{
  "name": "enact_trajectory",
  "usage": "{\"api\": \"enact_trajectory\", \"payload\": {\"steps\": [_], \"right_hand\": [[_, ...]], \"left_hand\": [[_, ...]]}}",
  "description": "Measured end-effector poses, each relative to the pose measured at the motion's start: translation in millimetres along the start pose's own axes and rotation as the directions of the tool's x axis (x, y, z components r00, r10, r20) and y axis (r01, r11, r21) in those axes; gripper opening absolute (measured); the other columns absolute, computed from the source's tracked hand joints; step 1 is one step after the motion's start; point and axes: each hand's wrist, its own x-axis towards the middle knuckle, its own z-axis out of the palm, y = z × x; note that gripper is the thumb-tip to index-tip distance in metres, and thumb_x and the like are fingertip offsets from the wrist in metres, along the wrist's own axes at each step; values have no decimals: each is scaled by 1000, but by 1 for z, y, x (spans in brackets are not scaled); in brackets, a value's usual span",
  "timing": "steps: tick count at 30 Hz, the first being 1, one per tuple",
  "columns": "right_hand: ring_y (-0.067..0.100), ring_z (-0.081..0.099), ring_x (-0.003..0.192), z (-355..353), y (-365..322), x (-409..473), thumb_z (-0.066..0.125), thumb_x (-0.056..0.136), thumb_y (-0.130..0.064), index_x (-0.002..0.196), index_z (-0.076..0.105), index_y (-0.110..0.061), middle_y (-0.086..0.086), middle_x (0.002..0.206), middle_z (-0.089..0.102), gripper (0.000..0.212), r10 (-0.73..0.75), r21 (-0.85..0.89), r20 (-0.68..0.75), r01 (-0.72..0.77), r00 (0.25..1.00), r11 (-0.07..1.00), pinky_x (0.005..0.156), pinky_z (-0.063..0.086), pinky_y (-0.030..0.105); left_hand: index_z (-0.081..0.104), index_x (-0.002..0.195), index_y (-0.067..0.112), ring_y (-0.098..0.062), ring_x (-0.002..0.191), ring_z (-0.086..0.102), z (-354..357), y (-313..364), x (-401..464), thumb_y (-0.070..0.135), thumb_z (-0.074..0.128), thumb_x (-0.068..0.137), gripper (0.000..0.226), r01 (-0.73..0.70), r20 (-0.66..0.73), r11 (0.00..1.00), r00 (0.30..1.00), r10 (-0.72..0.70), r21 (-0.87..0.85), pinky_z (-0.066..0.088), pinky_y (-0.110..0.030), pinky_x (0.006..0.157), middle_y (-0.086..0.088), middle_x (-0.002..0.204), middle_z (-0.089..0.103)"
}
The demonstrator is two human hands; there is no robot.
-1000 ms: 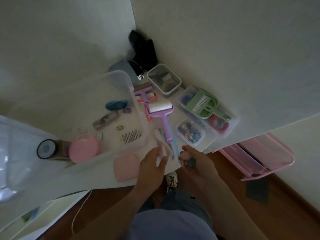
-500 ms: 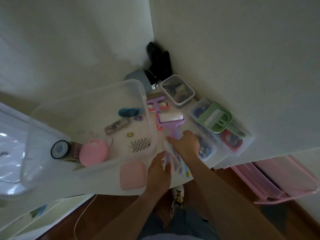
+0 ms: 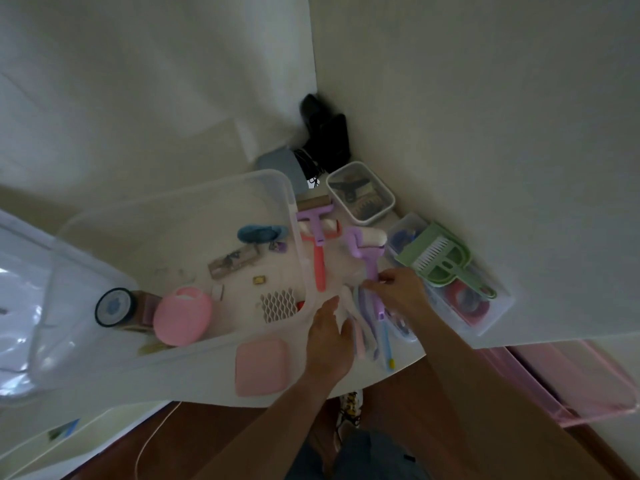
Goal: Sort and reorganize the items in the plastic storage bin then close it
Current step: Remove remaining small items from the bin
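While the plastic storage bin (image 3: 166,216) sat open at the left of the table, your right hand (image 3: 398,292) had slid from the handle bundle half a second back to pinching the purple lint roller (image 3: 367,252) by its handle, so you looked mid-sort, with closing a long way off. Your left hand (image 3: 329,337) lay on the loose toothbrushes (image 3: 377,327), fingers straight and together. Inside the bin: a pink round case (image 3: 181,320), a tape roll (image 3: 112,306), a blue clip (image 3: 261,233). Far right, a small tub (image 3: 360,192) held dark clips, and a clear box (image 3: 481,306) carried the green dustpan (image 3: 440,259).
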Motion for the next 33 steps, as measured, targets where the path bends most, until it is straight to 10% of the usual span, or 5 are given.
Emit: {"api": "enact_trajectory", "payload": {"steps": [8,15,21,25,33], "right_hand": [[17,65,62,-13,-4,2,73,84,-39,89,78,-22,-3,62,67,19,7,58,-54,-4,999,998,61,49,28],[16,60,61,-27,-6,12,67,88,-42,75,70,-25,-2,62,61,22,-15,-73,0,15,1000,997,58,46,27],[29,67,79,-25,7,22,49,93,-55,77,65,-19,7,78,68,43,-43,-353,-21,32,999,935,71,56,35],[27,63,88,-22,2,23,48,98,-42,100,63,-14,8,94,63,32,-52,-469,-72,12,996,883,71,45,31],[27,66,95,-7,-19,26,50,98,-34,103,64,-12,9,99,66,26,-35,-505,-124,-33,992,863,71,48,33]], "left_hand": [[40,149,18,-17,139,40,17,11,21,10,54,98,53,-210,-10,960,976,215,186,31,-27,117,-1,152,43],[24,152,1,-34,141,35,33,58,65,32,67,92,80,25,-272,1000,962,-28,-13,28,-39,116,-20,152,36],[55,129,-10,-38,113,52,64,48,109,73,49,71,102,44,-424,928,897,126,371,37,-43,99,-29,120,61],[46,137,4,-36,121,49,55,50,116,48,83,61,96,124,-388,942,922,7,312,38,-40,103,-20,134,52],[48,127,3,-35,109,55,43,42,93,39,87,55,90,-48,-531,991,840,109,128,54,-43,89,-15,122,51]]}}
